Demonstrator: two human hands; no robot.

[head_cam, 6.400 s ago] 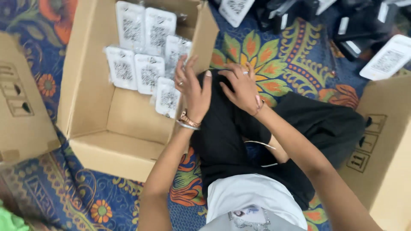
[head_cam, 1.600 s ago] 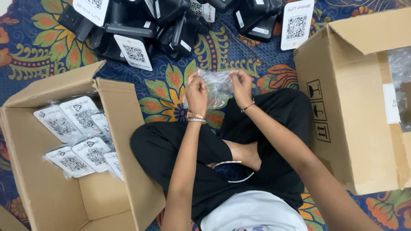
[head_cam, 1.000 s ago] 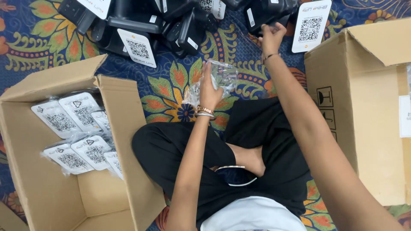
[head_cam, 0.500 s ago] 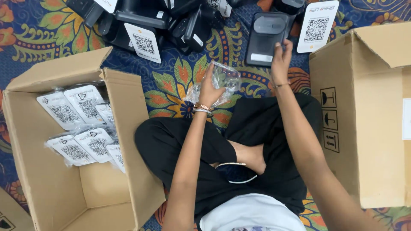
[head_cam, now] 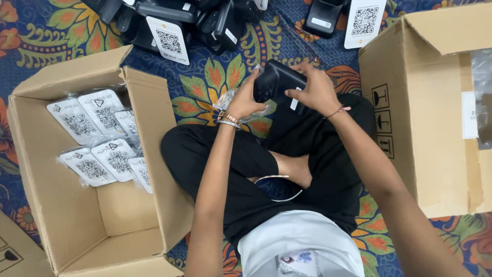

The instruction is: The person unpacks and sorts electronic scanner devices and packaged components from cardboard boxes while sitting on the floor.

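Note:
I sit cross-legged on a patterned floor cloth. My right hand (head_cam: 313, 91) grips a black boxy device (head_cam: 279, 84) above my knees. My left hand (head_cam: 245, 100) holds a crumpled clear plastic bag (head_cam: 228, 100) and touches the device's left end. The bag is mostly hidden behind that hand and the device.
An open cardboard box (head_cam: 36, 169) at my left holds several bagged white code cards (head_cam: 95, 138). A second cardboard box (head_cam: 435, 118) stands at my right. A pile of black devices (head_cam: 205, 20) and white code cards (head_cam: 365, 20) lies ahead on the cloth.
My right hand reached to the pile, picked up a black device and brought it back to my left hand, which kept hold of the plastic bag.

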